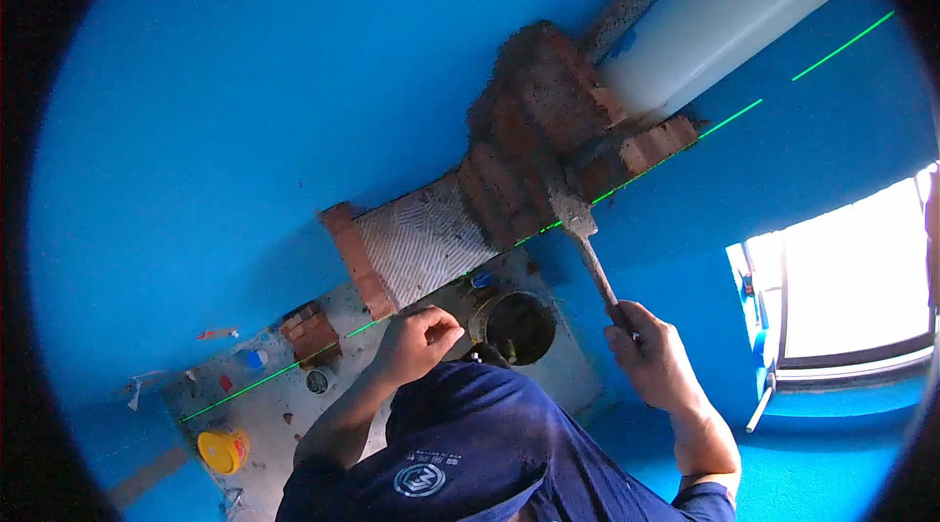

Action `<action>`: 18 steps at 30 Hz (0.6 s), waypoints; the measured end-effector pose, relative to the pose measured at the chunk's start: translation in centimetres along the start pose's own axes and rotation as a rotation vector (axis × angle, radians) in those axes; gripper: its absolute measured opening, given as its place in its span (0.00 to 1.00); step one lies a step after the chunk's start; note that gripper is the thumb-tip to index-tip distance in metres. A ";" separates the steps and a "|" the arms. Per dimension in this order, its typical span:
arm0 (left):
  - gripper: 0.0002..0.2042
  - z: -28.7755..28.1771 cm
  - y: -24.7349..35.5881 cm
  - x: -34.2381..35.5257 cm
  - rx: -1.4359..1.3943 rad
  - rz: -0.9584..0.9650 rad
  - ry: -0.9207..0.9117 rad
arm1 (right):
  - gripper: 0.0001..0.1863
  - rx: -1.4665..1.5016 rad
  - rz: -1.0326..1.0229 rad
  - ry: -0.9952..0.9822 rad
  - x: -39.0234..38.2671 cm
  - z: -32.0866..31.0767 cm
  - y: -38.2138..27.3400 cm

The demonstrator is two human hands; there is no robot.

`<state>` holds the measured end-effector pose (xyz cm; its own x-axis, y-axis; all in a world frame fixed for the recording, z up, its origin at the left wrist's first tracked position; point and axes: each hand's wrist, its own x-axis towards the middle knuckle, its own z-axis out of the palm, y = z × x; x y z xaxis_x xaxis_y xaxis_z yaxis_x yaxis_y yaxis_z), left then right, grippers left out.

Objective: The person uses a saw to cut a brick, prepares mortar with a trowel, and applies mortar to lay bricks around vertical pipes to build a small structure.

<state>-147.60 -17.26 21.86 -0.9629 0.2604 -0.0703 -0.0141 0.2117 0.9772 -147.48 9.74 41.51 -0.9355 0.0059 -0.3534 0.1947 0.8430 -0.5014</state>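
My right hand (656, 355) is wrapped round the handle of a trowel (599, 272). Grey mortar covers the trowel's blade, which reaches the lower edge of the brickwork (514, 155) against the blue wall. My left hand (423, 339) is loosely curled in front of my chest, near the lower end of a red brick row (360, 262), and nothing shows in its fingers. Between that row and the mortar-smeared bricks lies a pale panel (426, 238) with combed ridges. A green laser line (627, 184) runs along the brickwork's edge.
A thick white pipe (734, 27) rises beside the brickwork. Below are a dark round bucket (534, 326), a small stack of bricks (311, 334), a tin (318, 381) and a yellow bucket (223, 451). A bright window (857, 277) is at right.
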 end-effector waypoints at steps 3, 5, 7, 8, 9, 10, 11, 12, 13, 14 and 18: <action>0.07 0.1 -0.3 0.1 -0.053 -0.012 -0.020 | 0.16 -0.035 -0.058 0.059 -0.2 0.2 -0.6; 0.07 0.0 -0.5 0.0 -0.027 -0.010 -0.022 | 0.16 -0.004 -0.119 0.095 -0.5 0.1 -1.0; 0.07 0.0 -0.7 0.0 -0.014 0.017 -0.024 | 0.16 0.007 -0.131 0.124 -0.9 0.0 -1.3; 0.07 0.0 -0.7 0.0 -0.008 0.017 -0.024 | 0.16 -0.002 -0.137 0.133 -1.1 -0.1 -1.4; 0.07 0.0 -0.8 0.0 -0.012 0.020 -0.020 | 0.16 -0.013 -0.146 0.143 -1.2 -0.1 -1.5; 0.07 0.0 -0.9 0.0 -0.015 0.010 -0.026 | 0.16 -0.013 -0.144 0.147 -1.3 -0.2 -1.5; 0.07 0.0 -1.0 0.0 -0.017 0.024 -0.018 | 0.16 -0.017 -0.133 0.132 -1.4 -0.3 -1.6; 0.06 -0.1 -1.0 0.0 -0.016 0.023 -0.014 | 0.16 -0.021 -0.122 0.116 -1.4 -0.3 -1.6; 0.06 -0.1 -1.0 0.0 -0.019 0.017 -0.017 | 0.16 -0.020 -0.121 0.118 -1.6 -0.3 -1.6; 0.06 -0.1 -1.0 0.0 -0.015 0.027 -0.009 | 0.16 -0.029 -0.154 0.138 -1.6 -0.2 -1.6; 0.07 0.0 -0.9 -0.1 0.010 0.032 0.004 | 0.16 -0.036 -0.145 0.202 -2.5 -0.5 -1.8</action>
<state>-147.47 -17.51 20.97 -0.9638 0.2638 -0.0381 0.0196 0.2129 0.9769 -145.61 8.44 43.73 -0.9935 -0.0124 -0.1132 0.0469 0.8613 -0.5060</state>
